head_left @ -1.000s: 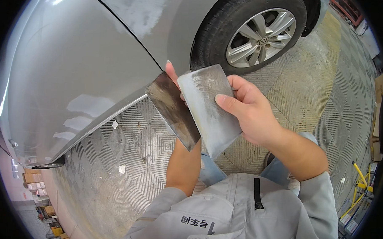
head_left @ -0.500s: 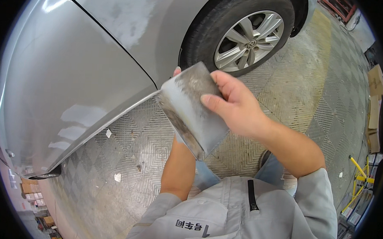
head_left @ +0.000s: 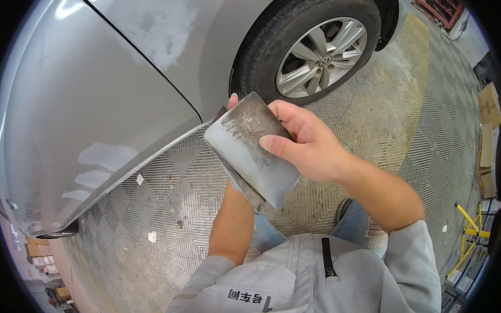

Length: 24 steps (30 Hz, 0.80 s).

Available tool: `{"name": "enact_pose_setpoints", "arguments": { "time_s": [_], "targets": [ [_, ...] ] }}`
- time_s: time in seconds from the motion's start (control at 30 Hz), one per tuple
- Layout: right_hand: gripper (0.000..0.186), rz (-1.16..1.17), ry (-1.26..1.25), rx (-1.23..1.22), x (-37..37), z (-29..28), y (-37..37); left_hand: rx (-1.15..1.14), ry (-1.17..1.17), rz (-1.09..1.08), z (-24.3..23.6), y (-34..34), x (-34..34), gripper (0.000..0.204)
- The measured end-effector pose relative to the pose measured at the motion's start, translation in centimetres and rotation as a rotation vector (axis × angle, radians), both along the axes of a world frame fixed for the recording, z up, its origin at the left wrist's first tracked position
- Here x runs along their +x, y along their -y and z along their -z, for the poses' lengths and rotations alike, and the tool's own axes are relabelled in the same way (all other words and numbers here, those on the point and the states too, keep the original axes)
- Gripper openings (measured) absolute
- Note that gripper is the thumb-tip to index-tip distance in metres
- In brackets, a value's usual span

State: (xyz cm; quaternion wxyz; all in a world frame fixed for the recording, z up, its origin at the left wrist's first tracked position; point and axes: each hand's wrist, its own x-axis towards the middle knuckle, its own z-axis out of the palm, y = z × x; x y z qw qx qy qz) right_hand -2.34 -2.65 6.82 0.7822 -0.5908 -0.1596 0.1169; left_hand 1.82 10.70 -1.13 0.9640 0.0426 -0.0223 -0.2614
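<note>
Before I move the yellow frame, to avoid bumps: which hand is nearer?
Right. The right hand, holding a gray sheet, is left of the yellow frame; the left hand, mostly behind that sheet, is farther left.

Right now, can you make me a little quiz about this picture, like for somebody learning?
1. Which hand grips the front plate, left or right?
2. True or false: the car is bright red.
3. What is behind the front plate? A) a sponge, B) a second plate, C) a bottle.

Key:
1. The right hand.
2. False; it is silver-grey.
3. B.
</note>
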Motion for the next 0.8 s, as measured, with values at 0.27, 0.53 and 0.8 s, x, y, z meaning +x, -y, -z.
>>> {"name": "enact_pose_setpoints", "arguments": {
  "time_s": [0.27, 0.53, 0.8],
  "targets": [
    [0.018, 0.29, 0.015, -0.029, 2.1, -0.9, 0.3, 0.109, -0.027, -0.095, 0.2, -0.6, 0.7, 0.038],
    [0.021, 0.238, 0.046, -0.117, 2.1, -1.2, -1.0, 0.139, 0.063, -0.049, -1.1, 0.6, -0.2, 0.038],
    [0.028, 0.063, 0.039, -0.298, 4.6, -6.0, 4.1, -0.002, 0.574, -0.004, 1.3, -0.9, 0.7, 0.048]
  ]
}}
